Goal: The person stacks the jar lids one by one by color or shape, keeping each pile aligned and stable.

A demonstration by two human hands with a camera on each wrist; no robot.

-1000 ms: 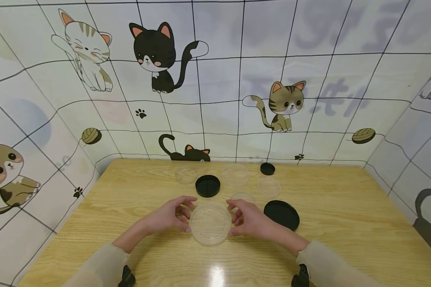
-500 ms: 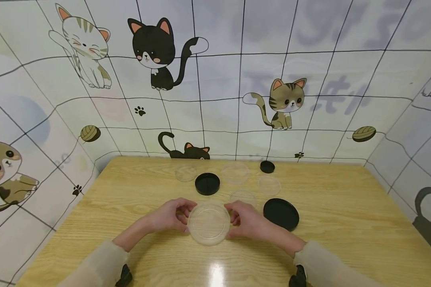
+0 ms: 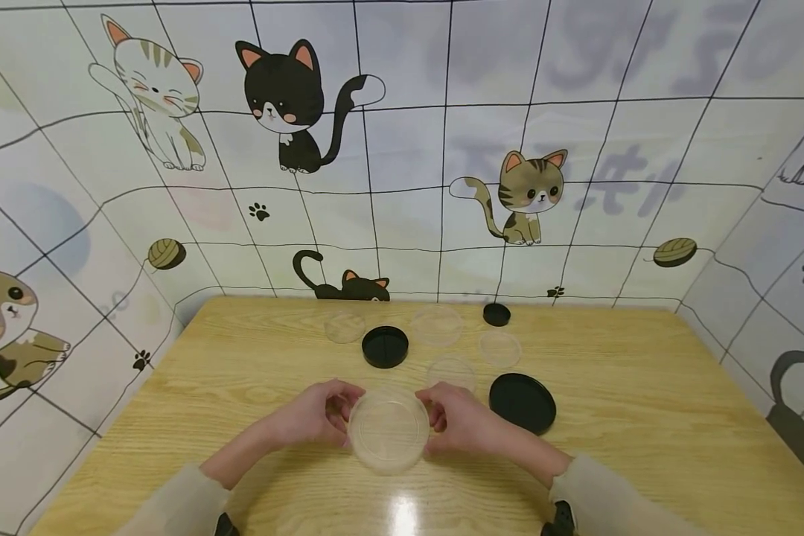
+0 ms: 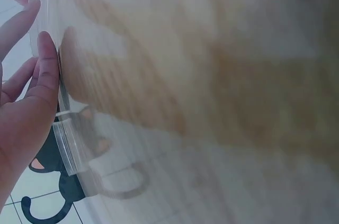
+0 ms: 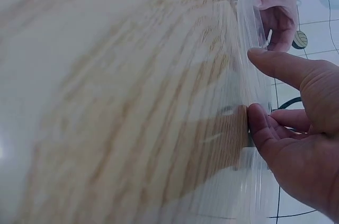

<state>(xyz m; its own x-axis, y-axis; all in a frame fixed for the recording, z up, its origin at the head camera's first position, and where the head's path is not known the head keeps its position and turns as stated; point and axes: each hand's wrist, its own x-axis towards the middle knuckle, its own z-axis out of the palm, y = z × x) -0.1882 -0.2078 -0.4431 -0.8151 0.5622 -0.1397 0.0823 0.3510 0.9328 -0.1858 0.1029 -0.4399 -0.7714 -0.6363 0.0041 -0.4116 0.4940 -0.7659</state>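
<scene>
A clear round plastic lid (image 3: 388,432), with a raised rim, is between my two hands over the front middle of the table. My left hand (image 3: 318,415) holds its left edge with thumb and curled fingers. The right hand (image 3: 465,419) holds the opposite edge the same way. In the left wrist view the fingertips (image 4: 47,46) are right at the lid's rim. The right wrist view shows thumb and fingers (image 5: 258,121) against the clear rim (image 5: 251,28), with the left hand (image 5: 278,7) across from them.
Behind the hands lie a black round lid (image 3: 385,348), a small black one (image 3: 496,314) and several clear discs, one just behind my right hand (image 3: 451,372). A larger black lid (image 3: 522,403) lies right of that hand. A cat-printed cloth wall (image 3: 409,149) stands behind the wooden table (image 3: 616,387).
Both hands and the clear lid have come slightly towards me, and the lid's tilt has changed a little. The black lids and the other discs have stayed in place.
</scene>
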